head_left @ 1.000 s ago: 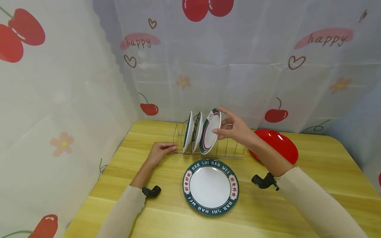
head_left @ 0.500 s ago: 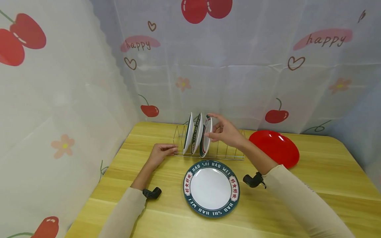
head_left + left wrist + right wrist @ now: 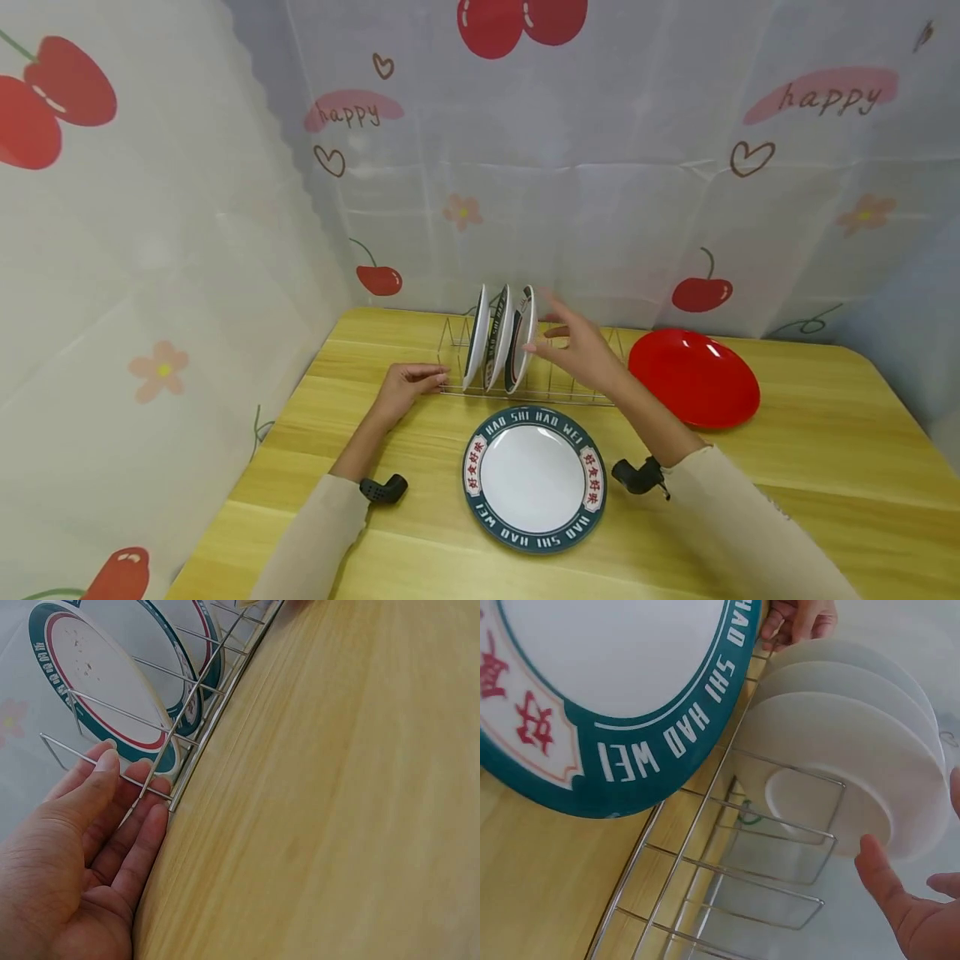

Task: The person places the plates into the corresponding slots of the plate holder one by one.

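A silver wire dish rack (image 3: 558,399) stands at the back of the table with three patterned plates upright in its left part. My left hand (image 3: 401,390) pinches the wire at the rack's left end, thumb against fingers, as the left wrist view shows. Rightmost of the three, a white plate (image 3: 522,346) with a dark green rim leans in its slot. Beside it is my right hand (image 3: 581,352), fingers spread and holding nothing. In the right wrist view the thumb is close to the plate's white underside (image 3: 832,802); whether it touches cannot be told.
A larger plate (image 3: 532,479) with a green lettered rim lies flat in front of the rack. A red plate (image 3: 693,379) is at the back right, partly behind the right forearm. Behind the table hangs a cherry-printed cloth (image 3: 600,225).
The right hand has moved the third plate left and stood it more upright in the rack, then let go of it. My left hand has stayed at the rack's end.
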`<state>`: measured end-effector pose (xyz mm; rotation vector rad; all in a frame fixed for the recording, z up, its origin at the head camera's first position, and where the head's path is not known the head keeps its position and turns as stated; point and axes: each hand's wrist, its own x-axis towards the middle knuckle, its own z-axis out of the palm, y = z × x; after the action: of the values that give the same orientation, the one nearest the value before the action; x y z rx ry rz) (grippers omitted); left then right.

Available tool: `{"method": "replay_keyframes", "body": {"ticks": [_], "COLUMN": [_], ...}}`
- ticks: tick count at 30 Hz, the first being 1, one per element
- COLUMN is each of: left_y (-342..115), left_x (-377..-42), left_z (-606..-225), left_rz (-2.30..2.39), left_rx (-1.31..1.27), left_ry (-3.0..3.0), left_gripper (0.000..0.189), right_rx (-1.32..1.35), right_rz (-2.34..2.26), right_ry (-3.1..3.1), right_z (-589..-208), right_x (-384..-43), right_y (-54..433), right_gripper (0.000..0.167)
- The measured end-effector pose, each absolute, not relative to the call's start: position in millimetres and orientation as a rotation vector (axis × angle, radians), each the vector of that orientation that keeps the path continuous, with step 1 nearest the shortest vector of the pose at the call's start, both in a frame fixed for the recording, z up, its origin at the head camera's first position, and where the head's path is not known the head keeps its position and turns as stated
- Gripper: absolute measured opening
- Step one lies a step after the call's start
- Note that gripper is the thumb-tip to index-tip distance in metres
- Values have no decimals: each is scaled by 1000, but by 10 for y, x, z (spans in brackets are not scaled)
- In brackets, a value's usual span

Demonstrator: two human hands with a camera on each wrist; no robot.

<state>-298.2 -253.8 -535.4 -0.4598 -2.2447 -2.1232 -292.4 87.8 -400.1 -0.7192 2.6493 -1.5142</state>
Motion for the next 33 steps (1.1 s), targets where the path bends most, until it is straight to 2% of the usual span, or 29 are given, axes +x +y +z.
{"method": "replay_keyframes", "body": {"ticks": [8, 17, 33], "left_y": [-2534, -2560, -2564], "left_x": [-2961, -2969, -2974], "left_z": [-5345, -5372, -5375], "left_rz": [-2133, -2131, -2104], "left_rx": [-455, -450, -465], "left_ry": [-2250, -2256, -2271], "left_gripper": [25, 24, 25], "right_rx": [-606, -433, -156], "right_rz": [-1517, -1696, -1884], "right_ry": [2765, 2777, 2809], "right_z": [-3974, -3873, -4083], "right_x": [-2631, -2391, -2496], "right_y": [1192, 1766, 2763], "right_gripper": [99, 87, 56]}}
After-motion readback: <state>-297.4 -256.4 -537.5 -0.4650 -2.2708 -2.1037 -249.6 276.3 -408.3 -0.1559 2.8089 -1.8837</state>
